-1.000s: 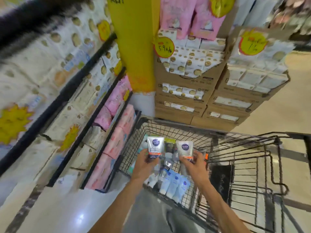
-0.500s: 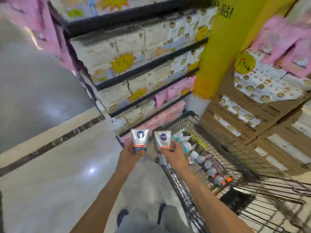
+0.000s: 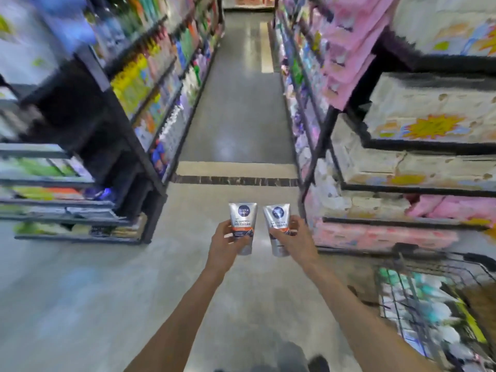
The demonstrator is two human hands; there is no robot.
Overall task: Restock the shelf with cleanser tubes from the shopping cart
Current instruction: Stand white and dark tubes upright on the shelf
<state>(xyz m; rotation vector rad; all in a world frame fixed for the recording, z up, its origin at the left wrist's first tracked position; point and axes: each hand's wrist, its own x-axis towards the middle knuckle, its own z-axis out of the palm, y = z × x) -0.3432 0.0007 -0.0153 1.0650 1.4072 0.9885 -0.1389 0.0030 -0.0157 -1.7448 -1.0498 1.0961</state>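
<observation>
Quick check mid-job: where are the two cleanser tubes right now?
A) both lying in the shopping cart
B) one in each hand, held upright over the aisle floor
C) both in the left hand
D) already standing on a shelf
B: the left hand grips one cleanser tube and the right hand grips the other tube, both upright over the aisle floor, while the shopping cart sits off to the right.

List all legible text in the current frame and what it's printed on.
"NIVEA MEN": round logo on the left tube, gripped by the left hand.
"OIL CONTROL": line under that logo; the smaller print below is too blurred.
Right tube, gripped by the right hand: same layout, logo and text too blurred to read.
Shelf goods and cart contents: unreadable.
</observation>
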